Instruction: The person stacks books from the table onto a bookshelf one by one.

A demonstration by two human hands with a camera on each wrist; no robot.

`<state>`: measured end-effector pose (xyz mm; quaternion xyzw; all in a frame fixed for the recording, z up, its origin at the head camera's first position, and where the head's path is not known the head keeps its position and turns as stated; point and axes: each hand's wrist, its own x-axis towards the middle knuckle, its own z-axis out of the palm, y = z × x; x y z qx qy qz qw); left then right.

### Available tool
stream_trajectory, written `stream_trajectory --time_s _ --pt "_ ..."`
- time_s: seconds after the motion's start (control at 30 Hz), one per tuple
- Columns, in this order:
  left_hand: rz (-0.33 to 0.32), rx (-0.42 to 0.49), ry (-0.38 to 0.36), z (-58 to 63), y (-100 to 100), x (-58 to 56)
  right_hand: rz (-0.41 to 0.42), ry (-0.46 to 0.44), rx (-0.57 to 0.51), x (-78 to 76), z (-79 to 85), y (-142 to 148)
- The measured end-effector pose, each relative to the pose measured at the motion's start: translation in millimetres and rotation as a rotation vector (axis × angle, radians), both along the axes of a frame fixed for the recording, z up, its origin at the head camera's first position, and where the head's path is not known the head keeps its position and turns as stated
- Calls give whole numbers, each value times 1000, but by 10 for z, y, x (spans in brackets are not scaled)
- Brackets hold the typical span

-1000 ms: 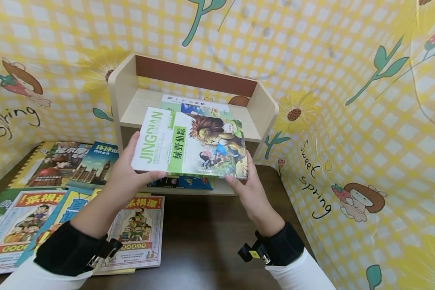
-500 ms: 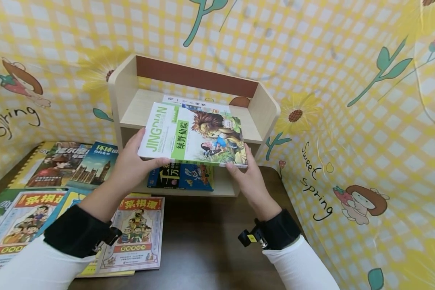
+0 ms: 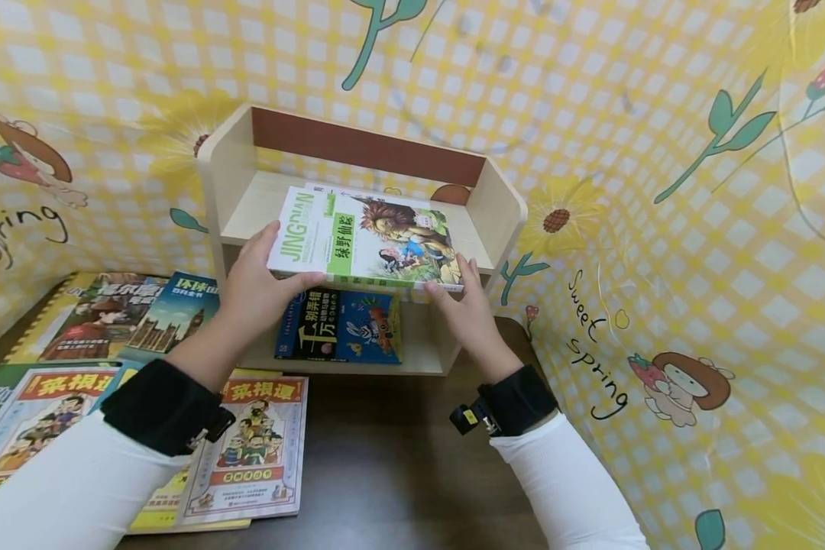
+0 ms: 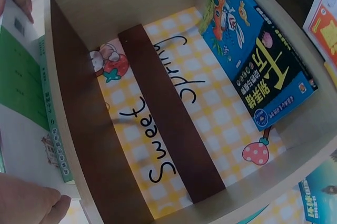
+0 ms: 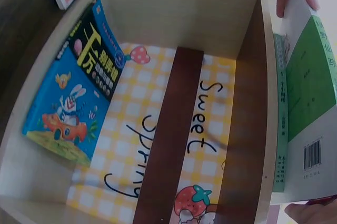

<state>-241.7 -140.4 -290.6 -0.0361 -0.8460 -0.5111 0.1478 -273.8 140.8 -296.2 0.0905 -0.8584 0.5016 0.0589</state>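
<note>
Both hands hold a book with a lion on its cover (image 3: 399,237), face up over the top shelf of a small wooden bookcase (image 3: 230,195). My left hand (image 3: 257,286) grips its left end, thumb along the near edge. At the right end, my right hand (image 3: 469,317) pinches the near corner. Another book, with a green spine (image 5: 280,118), lies on the top shelf, mostly hidden beneath it. Each wrist view shows the held book's green and white back cover (image 4: 21,66); it looks tilted off the lower book.
A blue and black book (image 3: 367,325) leans in the lower compartment. Several magazines and books (image 3: 254,443) lie at the left of the dark table (image 3: 371,458). A yellow checked cloth (image 3: 591,153) hangs behind and to the right.
The lion book has moved forward and away from me onto the top shelf area, now covering more of the book there. More of the lower blue and black book shows.
</note>
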Motion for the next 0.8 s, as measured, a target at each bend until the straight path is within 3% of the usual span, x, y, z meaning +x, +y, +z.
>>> stream_trajectory --time_s 0.4,0.8 --pt "-31 -12 22 95 -6 -291 -12 -52 78 -252 125 -37" --pt "-31 -72 4 172 7 -466 -3 -47 157 -462 202 -58"
